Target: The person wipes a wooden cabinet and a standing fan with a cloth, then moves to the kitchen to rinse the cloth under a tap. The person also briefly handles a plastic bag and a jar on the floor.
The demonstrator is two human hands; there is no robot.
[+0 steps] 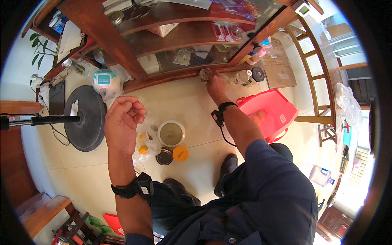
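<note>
My right hand (216,86) reaches forward to the foot of the wooden cabinet (179,74). Its fingers are closed on a small, clear, brownish container (205,74), whose exact kind I cannot make out. Just to its right stand a pale bottle (241,76) and a dark-lidded jar (256,75). My left hand (124,116) hovers palm up over the floor, fingers loosely curled and apart, with nothing in it. Below it lie a clear plastic bag with orange items (143,141), a white round tub (171,134), a dark round lid or jar (164,157) and an orange lid (180,153).
A red bag (269,110) stands open right of my right forearm. At the left are a round dark stand base (85,118) with its pole (55,120), and a plastic bag holding a white-and-teal package (104,79). A cardboard box (278,67) and wooden chair (316,69) stand at right.
</note>
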